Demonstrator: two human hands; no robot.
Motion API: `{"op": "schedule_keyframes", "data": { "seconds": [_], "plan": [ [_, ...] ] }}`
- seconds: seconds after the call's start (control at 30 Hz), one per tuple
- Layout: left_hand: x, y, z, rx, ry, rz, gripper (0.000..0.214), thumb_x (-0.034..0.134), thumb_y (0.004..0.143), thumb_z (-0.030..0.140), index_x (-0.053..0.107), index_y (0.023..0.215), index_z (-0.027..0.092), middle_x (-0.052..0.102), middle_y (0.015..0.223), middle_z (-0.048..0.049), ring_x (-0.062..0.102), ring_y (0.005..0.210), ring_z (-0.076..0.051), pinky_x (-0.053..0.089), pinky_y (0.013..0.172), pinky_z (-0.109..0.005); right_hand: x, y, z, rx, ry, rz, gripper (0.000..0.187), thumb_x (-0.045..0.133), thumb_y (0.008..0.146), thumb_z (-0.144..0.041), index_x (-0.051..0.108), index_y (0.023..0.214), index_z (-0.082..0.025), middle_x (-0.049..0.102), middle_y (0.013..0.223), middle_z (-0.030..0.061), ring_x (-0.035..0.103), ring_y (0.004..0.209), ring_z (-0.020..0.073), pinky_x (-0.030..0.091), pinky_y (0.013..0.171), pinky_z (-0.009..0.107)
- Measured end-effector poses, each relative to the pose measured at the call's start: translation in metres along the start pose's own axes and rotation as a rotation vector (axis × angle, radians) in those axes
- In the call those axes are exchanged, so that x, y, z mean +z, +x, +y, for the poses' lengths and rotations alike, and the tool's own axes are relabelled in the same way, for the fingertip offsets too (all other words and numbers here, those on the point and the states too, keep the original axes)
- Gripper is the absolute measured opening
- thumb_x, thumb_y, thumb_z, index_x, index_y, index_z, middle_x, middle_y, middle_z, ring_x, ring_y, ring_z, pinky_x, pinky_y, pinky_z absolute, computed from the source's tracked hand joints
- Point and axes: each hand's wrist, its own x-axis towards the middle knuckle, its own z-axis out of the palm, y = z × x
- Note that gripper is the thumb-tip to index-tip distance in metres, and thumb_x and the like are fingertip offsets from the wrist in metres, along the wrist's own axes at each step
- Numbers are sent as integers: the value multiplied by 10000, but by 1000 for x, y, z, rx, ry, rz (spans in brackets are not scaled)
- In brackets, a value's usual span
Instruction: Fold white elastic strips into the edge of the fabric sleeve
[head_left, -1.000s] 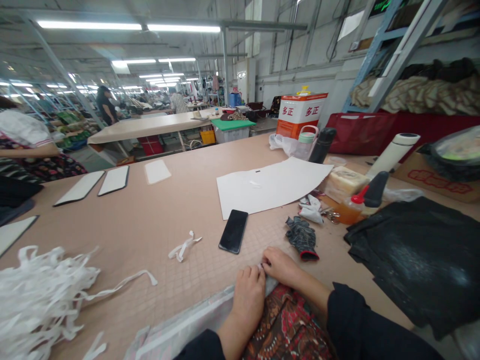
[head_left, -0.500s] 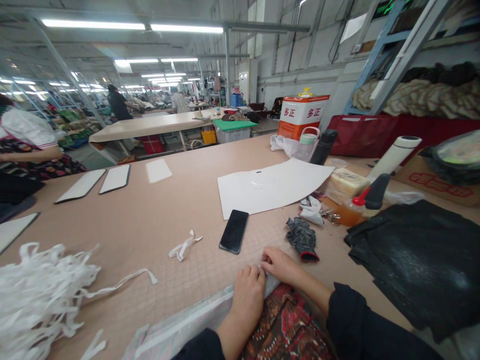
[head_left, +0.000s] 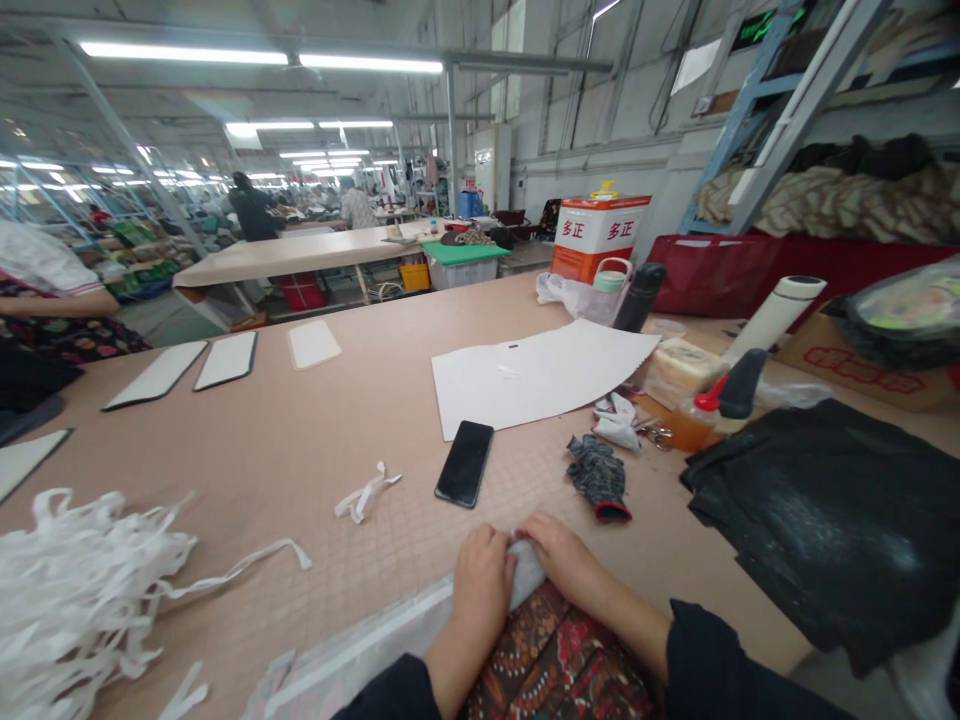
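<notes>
At the far left a heap of white strips [head_left: 71, 590] lies loose on the table [head_left: 300, 440], with one strip trailing out toward the middle. It looks dumped within arm's reach rather than sorted. Further back, two white panels [head_left: 225, 360] lie flat side by side. A small tangle of strips [head_left: 366, 492] lies alone near the centre, and just to its right is a black phone [head_left: 465, 463], face up and set clear of the hands.

Along the near edge of the table runs a pale fabric [head_left: 375, 640]. Its end rises between the two hands, close to the person's body. The left hand [head_left: 480, 585] rests palm down on it, fingers bent and closed over the cloth, seemingly pinning it. The right hand [head_left: 562, 560] meets it from the other side with fingers curled shut on the same end. The two hands nearly touch, a grip that suits fine handling at one spot. Below them, patterned cloth [head_left: 555, 655] covers the lap.

Behind the hands a large white sheet [head_left: 540, 375] lies flat. A dark glove [head_left: 600, 478] with a red cuff lies off the hand, just right of the phone. Further right an orange bottle [head_left: 694, 420] stands beside a wide black sheet [head_left: 832, 510] spread over the table's right side — both well apart from the hands.
</notes>
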Motion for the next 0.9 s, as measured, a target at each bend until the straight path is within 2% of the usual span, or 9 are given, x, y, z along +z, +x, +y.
{"op": "schedule_keyframes", "data": {
  "seconds": [0.1,0.23,0.4,0.57,0.73,0.9],
  "plan": [
    [-2,-1,-6,-20,-41,4,128,484,826,137,607,839,171,560,852,-34,514,859,-175,428,773,-297,0,-2,0,-20,10,-8,308,361,777,-12,615,900,-134,597,892,81,529,871,172,415,802,272],
    [-2,-6,-8,142,121,13,146,471,848,142,603,898,179,564,856,-31,509,833,-183,441,736,-316,-3,-5,-5,-117,-28,-41,301,374,812,-28,616,933,-160,586,931,64,508,904,172,409,821,276],
    [-5,-13,-11,299,279,-30,180,501,824,115,566,988,149,563,908,-48,491,824,-203,447,709,-341,-4,-13,-12,-227,-228,-88,257,424,834,-46,599,977,-169,580,987,63,482,951,197,406,849,313],
    [-17,-25,-29,285,309,-86,128,485,844,140,569,938,159,560,899,-39,487,820,-191,438,706,-323,-4,-16,-18,-277,-383,-130,210,488,828,-66,589,992,-149,588,969,69,489,930,203,424,829,313],
    [-36,-47,-54,227,300,-136,100,499,844,148,583,890,175,559,887,-34,484,811,-178,414,701,-302,-6,-19,-18,-318,-439,-149,268,504,827,-81,558,1076,-164,580,1032,71,472,974,215,415,833,315],
    [-55,-67,-73,136,264,-172,131,482,850,130,595,885,186,570,893,-30,487,829,-171,400,719,-286,1,-13,-27,-248,-541,-195,212,482,815,-58,607,964,-142,592,989,92,504,915,230,418,777,327]
  ]
}}
